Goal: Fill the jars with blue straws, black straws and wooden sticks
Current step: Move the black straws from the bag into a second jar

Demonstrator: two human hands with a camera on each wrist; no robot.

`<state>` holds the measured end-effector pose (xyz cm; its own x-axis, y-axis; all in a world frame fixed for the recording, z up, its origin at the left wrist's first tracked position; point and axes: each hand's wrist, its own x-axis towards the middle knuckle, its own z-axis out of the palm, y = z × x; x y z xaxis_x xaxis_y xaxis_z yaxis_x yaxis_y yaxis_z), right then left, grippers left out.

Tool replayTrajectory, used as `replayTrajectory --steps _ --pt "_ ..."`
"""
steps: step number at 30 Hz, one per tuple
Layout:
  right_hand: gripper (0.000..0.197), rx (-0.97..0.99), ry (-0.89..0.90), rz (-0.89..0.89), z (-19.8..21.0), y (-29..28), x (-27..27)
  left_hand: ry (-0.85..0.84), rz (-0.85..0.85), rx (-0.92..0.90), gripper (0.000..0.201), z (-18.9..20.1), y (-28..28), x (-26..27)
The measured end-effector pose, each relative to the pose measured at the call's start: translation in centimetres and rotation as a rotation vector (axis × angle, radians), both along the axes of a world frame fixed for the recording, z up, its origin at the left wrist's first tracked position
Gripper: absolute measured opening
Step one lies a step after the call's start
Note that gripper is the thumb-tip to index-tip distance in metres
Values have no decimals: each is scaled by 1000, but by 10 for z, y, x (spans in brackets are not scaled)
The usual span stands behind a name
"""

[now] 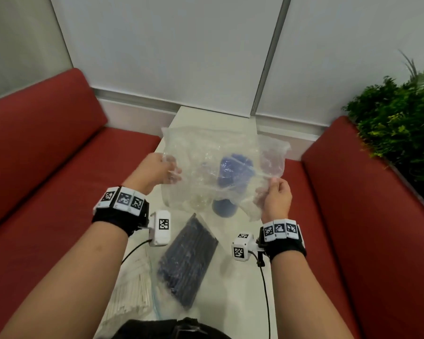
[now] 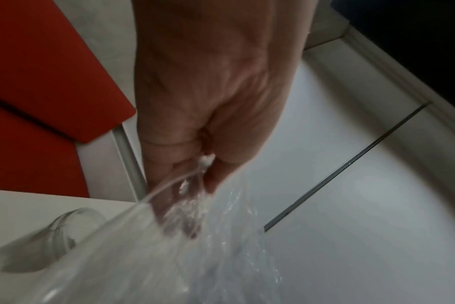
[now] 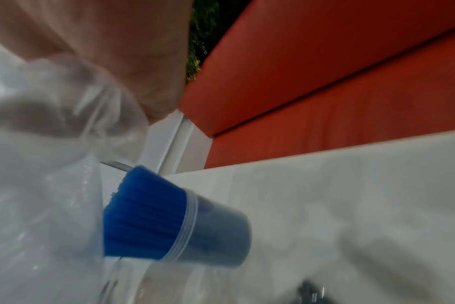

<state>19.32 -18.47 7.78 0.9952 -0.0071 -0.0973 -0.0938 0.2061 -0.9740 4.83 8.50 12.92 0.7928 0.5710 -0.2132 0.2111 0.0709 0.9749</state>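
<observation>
Red bench cushion point(image 1: 47, 133) along the left side, white table point(image 1: 242, 277) running down the middle. Near left edge of table: bag of wooden sticks point(image 1: 132, 292), lying flat, partly under the left forearm. Just right of it, a clear bag of black straws point(image 1: 189, 263), also flat, angled toward the far side. Left hand point(image 1: 154, 171) raised above the table, fingers curled and pinching the left edge of an empty clear plastic bag point(image 1: 220, 152); left wrist view shows the film bunched between thumb and fingers point(image 2: 179, 207). An empty glass jar point(image 2: 65, 224) stands on the table below that hand, blurred. The bag is stretched between both hands, held up off the table. Seen through and below it: a jar packed with blue straws point(image 1: 227, 189), upright on the table, straws fanning out above the rim; right wrist view shows the same jar point(image 3: 216, 232) clearly. Right hand point(image 1: 277, 198) grips the bag's right lower edge, fingers closed on the plastic. Red cushion point(image 1: 367, 192) on the right, green plant point(image 1: 397, 113) behind it.
</observation>
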Motion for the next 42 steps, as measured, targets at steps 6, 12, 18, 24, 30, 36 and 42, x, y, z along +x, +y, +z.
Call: replayTrajectory --steps 6,12,18,24,30,36,42 --pt "37 -356 -218 -173 -4 -24 3 -53 420 643 25 40 9 4" --pt "41 -487 -193 -221 -35 -35 0 -89 558 1027 64 84 10 0" --pt "22 -382 7 -336 -66 -40 -4 -82 -3 1123 39 110 -6 7" --pt "53 -481 -215 383 -24 3 6 -46 -210 1376 24 125 -38 5" --pt "58 -300 -98 915 -13 41 -8 -32 -429 942 47 161 -53 -21" --pt "13 -167 -134 749 -12 36 -8 -471 438 949 35 163 9 -42" --pt "7 59 -144 601 7 34 -10 -53 -48 -5 111 57 -7 -41"
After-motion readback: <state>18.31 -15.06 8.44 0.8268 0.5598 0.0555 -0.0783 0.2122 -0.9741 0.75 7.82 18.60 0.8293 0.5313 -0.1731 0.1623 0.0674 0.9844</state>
